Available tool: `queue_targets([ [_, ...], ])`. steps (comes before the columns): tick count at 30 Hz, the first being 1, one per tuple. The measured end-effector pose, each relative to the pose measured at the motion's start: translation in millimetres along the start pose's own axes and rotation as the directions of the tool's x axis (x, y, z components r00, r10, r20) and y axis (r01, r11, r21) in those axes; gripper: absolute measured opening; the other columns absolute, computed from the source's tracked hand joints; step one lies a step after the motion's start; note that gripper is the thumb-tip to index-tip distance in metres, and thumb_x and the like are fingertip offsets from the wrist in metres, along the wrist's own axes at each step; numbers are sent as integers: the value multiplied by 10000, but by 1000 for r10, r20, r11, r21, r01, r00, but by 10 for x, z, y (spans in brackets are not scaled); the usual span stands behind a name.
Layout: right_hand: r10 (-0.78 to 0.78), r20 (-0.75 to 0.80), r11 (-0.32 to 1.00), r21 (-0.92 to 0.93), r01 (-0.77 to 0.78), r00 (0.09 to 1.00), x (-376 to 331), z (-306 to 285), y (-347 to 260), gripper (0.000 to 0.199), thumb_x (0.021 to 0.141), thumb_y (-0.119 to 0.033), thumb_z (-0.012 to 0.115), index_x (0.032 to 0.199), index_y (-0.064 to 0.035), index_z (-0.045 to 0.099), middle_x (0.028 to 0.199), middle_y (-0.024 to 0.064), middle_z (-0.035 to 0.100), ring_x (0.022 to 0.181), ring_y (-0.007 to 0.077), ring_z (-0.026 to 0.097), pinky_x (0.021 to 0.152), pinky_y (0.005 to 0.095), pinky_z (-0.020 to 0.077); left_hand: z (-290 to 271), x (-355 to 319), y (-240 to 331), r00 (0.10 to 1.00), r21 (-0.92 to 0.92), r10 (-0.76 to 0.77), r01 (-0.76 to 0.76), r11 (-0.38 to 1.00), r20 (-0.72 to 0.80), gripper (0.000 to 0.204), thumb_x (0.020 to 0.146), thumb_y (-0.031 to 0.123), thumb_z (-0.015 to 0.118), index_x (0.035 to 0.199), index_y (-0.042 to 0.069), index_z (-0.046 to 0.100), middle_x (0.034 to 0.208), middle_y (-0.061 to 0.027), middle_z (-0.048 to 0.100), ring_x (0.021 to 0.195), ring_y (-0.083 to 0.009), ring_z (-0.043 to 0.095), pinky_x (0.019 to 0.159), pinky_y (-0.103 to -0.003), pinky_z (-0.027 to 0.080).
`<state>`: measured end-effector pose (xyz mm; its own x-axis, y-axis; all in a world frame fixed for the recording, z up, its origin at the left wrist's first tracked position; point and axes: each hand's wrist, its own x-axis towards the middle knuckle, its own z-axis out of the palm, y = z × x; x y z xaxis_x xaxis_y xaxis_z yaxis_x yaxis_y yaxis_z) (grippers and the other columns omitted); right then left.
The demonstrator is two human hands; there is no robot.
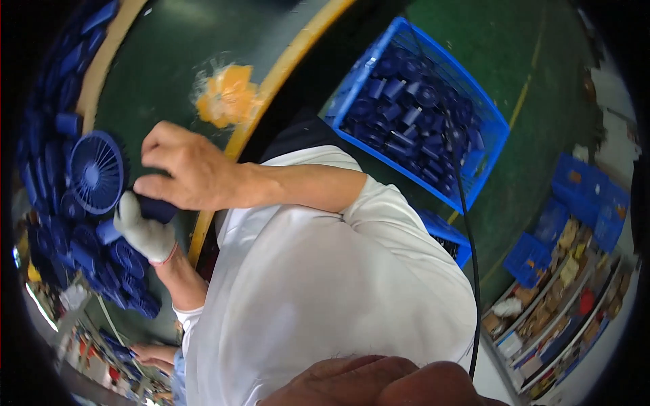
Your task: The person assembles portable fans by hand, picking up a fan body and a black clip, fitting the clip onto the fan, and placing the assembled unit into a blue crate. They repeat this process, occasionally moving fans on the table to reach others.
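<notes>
My left hand (147,233), in a white glove with a red cuff edge, is closed around a dark blue plastic part (157,209), mostly hidden by the glove and the other hand. Just above it hovers my bare right hand (193,169), its thumb and curled fingers apart with nothing visible between them. A round blue slatted grille (97,172) stands tilted just left of both hands, against a heap of blue plastic parts (84,247). I see no contact between the grille and my right hand.
Orange pieces in clear film (227,96) lie on the green table (156,74), near its yellow edge (276,71). A blue crate (489,166) full of dark blue parts stands on the right. A black cable (466,203) hangs across. Another person's arm (154,353) shows lower left; shelves (565,318) stand far right.
</notes>
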<state>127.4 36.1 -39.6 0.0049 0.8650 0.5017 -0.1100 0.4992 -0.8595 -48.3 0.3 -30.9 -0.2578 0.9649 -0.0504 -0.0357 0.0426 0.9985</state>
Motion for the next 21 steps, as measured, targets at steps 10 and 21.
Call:
queue_targets([
  [10,674,308,519,449,-727,671,203,-153,-65,542,940,-527,519,675,-57,567,470,11,481,316,96,421,280,228,329,734,-31,319,909,-13,-308,325,946,282,682,1014,551,210,865,22,614,686,-82,631,544,-171,591,545,-274,490],
  [21,344,174,937,-135,-323,923,598,-376,-186,282,723,-70,780,957,22,652,833,78,689,716,129,624,685,287,512,546,-9,280,953,539,80,-234,809,293,526,970,476,390,972,7,629,930,-205,658,891,-335,638,812,-415,514],
])
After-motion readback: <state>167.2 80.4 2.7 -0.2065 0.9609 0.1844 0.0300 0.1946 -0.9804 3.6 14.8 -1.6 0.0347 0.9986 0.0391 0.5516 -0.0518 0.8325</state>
